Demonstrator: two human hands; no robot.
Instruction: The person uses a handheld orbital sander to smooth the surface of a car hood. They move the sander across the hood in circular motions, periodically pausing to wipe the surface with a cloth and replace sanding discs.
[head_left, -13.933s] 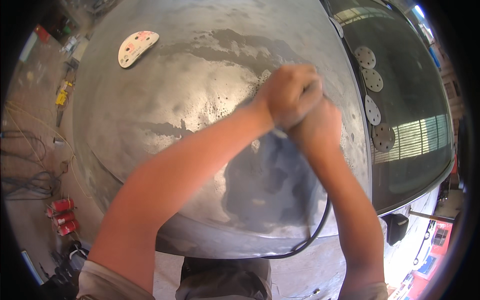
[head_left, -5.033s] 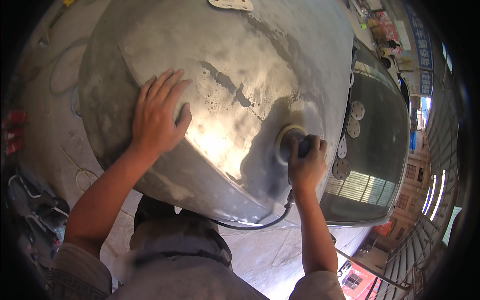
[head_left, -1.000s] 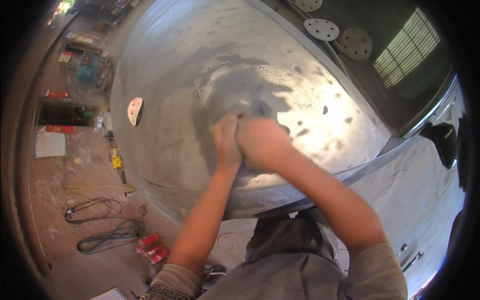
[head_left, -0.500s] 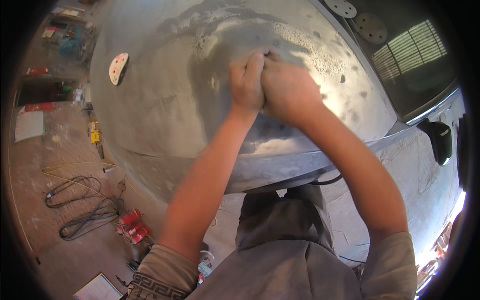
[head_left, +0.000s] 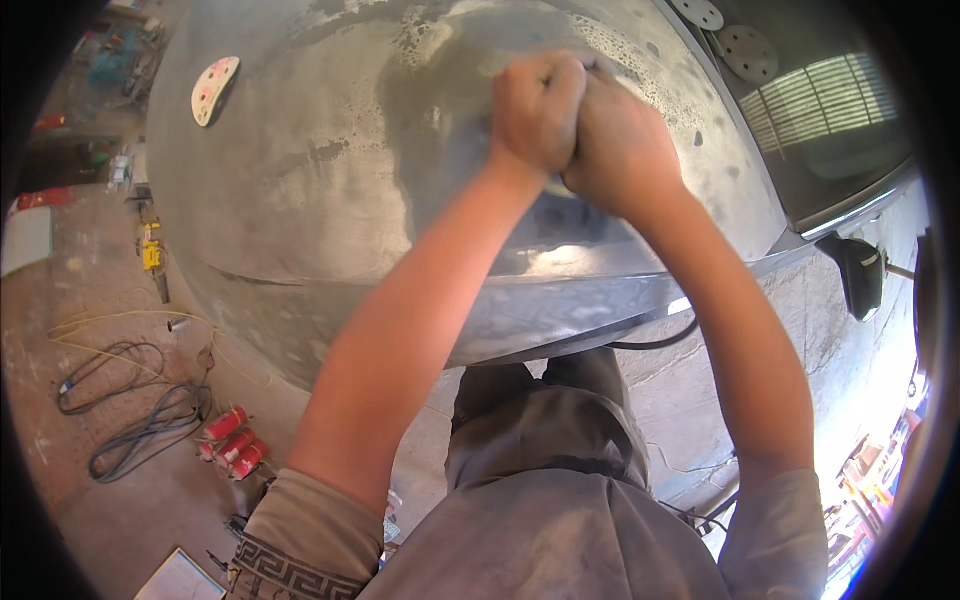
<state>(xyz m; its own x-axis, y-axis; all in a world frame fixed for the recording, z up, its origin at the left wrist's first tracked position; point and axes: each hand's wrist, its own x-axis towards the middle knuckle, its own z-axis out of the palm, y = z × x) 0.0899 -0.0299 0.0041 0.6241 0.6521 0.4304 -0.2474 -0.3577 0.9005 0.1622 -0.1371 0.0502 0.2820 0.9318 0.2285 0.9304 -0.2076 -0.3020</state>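
Observation:
My left hand (head_left: 538,108) and my right hand (head_left: 625,150) are closed and pressed together over the bare grey car hood (head_left: 330,215). Whatever they grip is mostly hidden beneath them; only a thin yellowish edge (head_left: 556,188) shows under the wrists. Around the hands the metal is patchy, with a dark smooth area, speckled spots and bright reflections. A curved white sanding disc (head_left: 215,92) with holes lies on the hood's left part, apart from both hands.
Two perforated discs (head_left: 747,53) rest by the windshield (head_left: 825,110) at upper right. Below it, a black side mirror (head_left: 858,275) sticks out. On the left floor are coiled cables (head_left: 150,430), red cylinders (head_left: 235,440), a yellow tool-like item (head_left: 152,250) and a paper-topped board (head_left: 180,578).
Both hands, still together, have moved to the right across the hood. The whole view has shifted a little, so the hood sits higher in it.

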